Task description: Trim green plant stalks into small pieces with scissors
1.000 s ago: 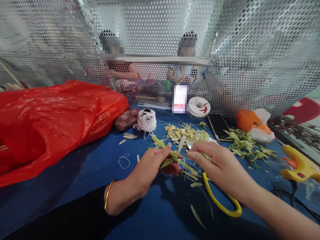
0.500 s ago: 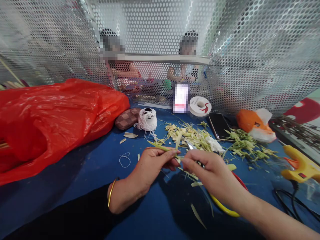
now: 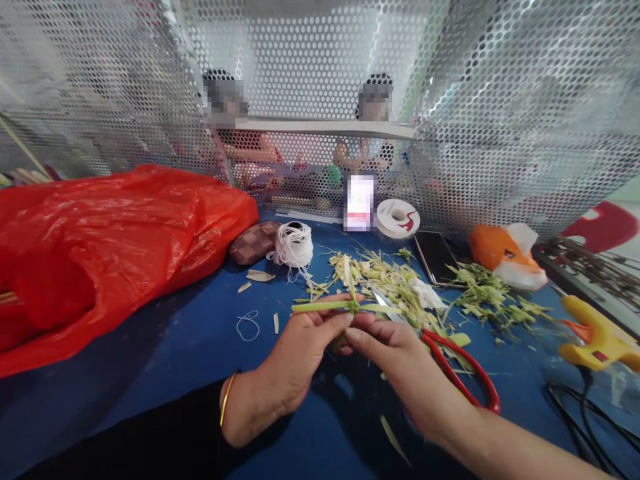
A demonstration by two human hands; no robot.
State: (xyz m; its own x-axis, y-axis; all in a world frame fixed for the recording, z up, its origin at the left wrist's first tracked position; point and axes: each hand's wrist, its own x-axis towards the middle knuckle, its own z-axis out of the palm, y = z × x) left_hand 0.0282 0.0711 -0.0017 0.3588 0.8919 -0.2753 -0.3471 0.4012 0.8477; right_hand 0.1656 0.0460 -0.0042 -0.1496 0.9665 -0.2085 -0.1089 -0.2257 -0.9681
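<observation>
My left hand [image 3: 300,353] is closed on a small woven piece of green leaf strips [image 3: 353,306], its thumb pressed below the knot. One strip points left, one right and a paler one upward. Opposite it, my right hand [image 3: 395,353] pinches the same piece from the right, thumb near the left thumb. Red-handled scissors [image 3: 463,393] lie just beyond the right hand, blades partly over the strips. Behind both hands spreads a pile of leaf scraps [image 3: 380,273].
A red plastic bag [image 3: 125,247] fills the left. String ball [image 3: 293,245], checkered case [image 3: 254,243], lit phone [image 3: 360,203], ribbon spool [image 3: 399,218] and dark phone [image 3: 436,257] line the back. Yellow glue gun [image 3: 597,333] and its cord lie right. Two people sit behind the perforated screen.
My right hand has moved slightly left against the left hand. The woven piece has turned, with its strips now level and its knot in view. More of the scissors' red handle shows.
</observation>
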